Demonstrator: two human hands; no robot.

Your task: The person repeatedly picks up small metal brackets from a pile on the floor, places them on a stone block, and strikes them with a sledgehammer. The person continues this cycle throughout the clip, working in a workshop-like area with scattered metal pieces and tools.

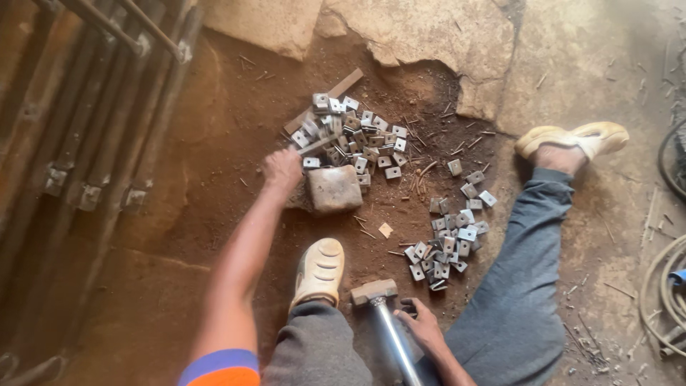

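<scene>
The left hand (282,169) reaches far into the big pile of small metal brackets (354,139) beside the steel block (334,189), fingers closed on one. These look light, stiff, sharp-edged, best pinched by the flat faces. Near, the right hand (423,327) grips the heavy hammer (382,314) by its handle.

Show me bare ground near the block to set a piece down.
Bare dirt lies left of the metal block, between the left hand and the bars. Crowded: the pile behind the block and the pile to its right.
</scene>
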